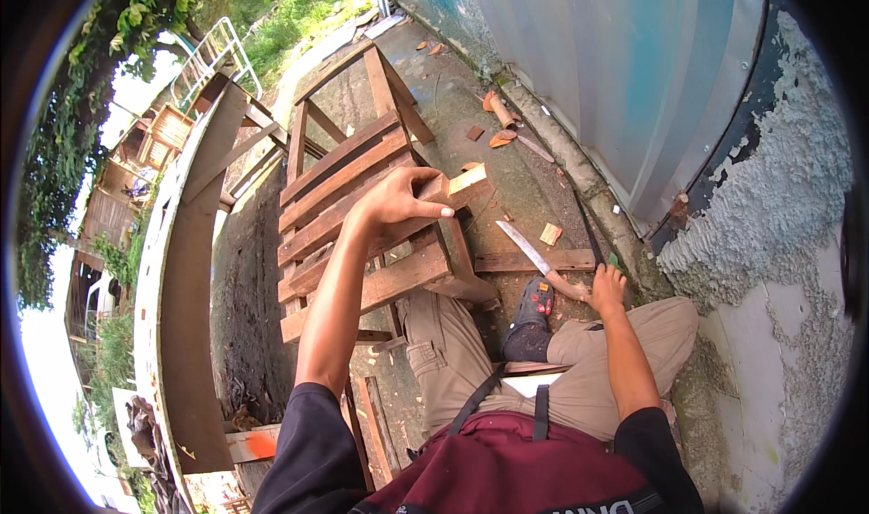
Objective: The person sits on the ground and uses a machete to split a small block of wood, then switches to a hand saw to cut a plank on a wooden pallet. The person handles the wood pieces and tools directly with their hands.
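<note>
The left hand (398,202) rests on top of a slatted wooden frame (348,197), a pallet-like piece propped on the concrete ground (507,166). Its fingers are curled loosely over a small wood block (457,185) at the frame's right edge, pressing rather than clenching. The right hand (606,290) is low at the near right, fingers closed around the handle of a long-bladed knife (529,250), whose blade points far-left over a loose plank (534,261). To do this well, the left hand should pin the block firmly, fingertips clear of the blade's path. Wood chips (501,138) lie beside the metal wall (615,71).
</note>
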`<state>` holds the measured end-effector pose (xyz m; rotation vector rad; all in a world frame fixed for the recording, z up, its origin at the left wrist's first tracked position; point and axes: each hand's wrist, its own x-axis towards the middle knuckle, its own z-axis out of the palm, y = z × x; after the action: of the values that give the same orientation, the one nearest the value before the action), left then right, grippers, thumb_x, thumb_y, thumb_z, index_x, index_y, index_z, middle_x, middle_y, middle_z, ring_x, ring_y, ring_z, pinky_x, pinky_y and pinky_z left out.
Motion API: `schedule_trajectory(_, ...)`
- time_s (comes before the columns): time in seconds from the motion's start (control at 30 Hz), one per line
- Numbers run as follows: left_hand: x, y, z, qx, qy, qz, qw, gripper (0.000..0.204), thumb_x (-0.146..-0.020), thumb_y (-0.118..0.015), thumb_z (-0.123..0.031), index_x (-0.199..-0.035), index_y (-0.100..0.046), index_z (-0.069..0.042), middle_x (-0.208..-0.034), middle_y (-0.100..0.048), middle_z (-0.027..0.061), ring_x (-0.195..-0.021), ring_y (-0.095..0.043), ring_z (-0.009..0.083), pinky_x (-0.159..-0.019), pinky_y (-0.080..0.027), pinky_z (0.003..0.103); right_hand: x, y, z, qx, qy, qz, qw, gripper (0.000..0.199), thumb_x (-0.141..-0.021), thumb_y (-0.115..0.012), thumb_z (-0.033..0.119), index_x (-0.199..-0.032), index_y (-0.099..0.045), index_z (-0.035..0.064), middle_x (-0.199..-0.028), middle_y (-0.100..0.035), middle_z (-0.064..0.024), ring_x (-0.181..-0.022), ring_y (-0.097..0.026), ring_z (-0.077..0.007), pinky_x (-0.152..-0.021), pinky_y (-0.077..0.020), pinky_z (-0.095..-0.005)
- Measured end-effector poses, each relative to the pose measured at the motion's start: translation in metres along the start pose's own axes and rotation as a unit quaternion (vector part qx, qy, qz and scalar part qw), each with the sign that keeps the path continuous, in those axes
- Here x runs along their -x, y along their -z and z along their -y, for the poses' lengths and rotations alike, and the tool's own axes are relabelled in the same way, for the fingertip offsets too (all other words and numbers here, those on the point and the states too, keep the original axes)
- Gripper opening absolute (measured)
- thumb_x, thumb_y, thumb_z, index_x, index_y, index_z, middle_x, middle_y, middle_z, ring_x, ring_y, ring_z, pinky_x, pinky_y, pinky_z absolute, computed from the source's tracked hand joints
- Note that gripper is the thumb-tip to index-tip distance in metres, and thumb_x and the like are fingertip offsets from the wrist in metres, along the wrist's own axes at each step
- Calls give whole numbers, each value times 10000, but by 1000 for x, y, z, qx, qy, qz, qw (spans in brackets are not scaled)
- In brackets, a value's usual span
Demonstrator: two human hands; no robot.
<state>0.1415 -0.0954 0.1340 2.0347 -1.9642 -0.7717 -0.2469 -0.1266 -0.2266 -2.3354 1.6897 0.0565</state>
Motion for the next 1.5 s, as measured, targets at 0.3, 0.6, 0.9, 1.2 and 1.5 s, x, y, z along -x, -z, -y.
schedule_trajectory(0.3,67,-4,-95,-130,-48,25,990,881,-630,-877,-439,-1285,-474,-7,-1111,-633,208,-1067,-633,326,-914,-490,449,-22,-54,50,-84,40,98,991,373,-898,-667,173,-1234,-633,13,-1274,-625,-182,-1230,-591,-324,-1006,-490,-441)
schedule_trajectory(0.6,107,155,-137,100,-216,-308,921,619,-875,-751,-282,-1335,-479,32,-1209,-606,156,-1116,-618,253,-967,-541,446,-46,-111,24,-32,40,102,993,494,-857,-701,219,-1299,-576,37,-1279,-657,-185,-1211,-625,-319,-1049,-444,-472)
schedule_trajectory(0.9,37,115,-169,237,-220,-487,811,696,-762,-891,-244,-1261,-522,72,-1047,-677,151,-913,-680,201,-877,-532,301,-38,-15,15,-229,0,121,966,611,-841,-704,542,-995,-746,-48,-1031,-708,-302,-999,-702,-428,-876,-553,-503)
schedule_trajectory(1.2,-36,-112,-146,279,-184,-528,781,724,-987,-645,-432,-1395,-318,69,-1148,-627,222,-1051,-644,253,-913,-511,378,25,46,-14,-333,-56,3,941,656,-867,-673,574,-1006,-725,-65,-916,-704,-309,-907,-695,-465,-841,-526,-501)
schedule_trajectory(1.5,-72,-201,-84,429,-89,-551,710,501,-998,-664,-251,-1294,-410,64,-1155,-558,187,-1027,-639,235,-916,-495,361,77,78,0,-388,-136,-61,909,596,-948,-586,575,-1267,-679,80,-938,-725,-237,-973,-700,-413,-828,-527,-461)
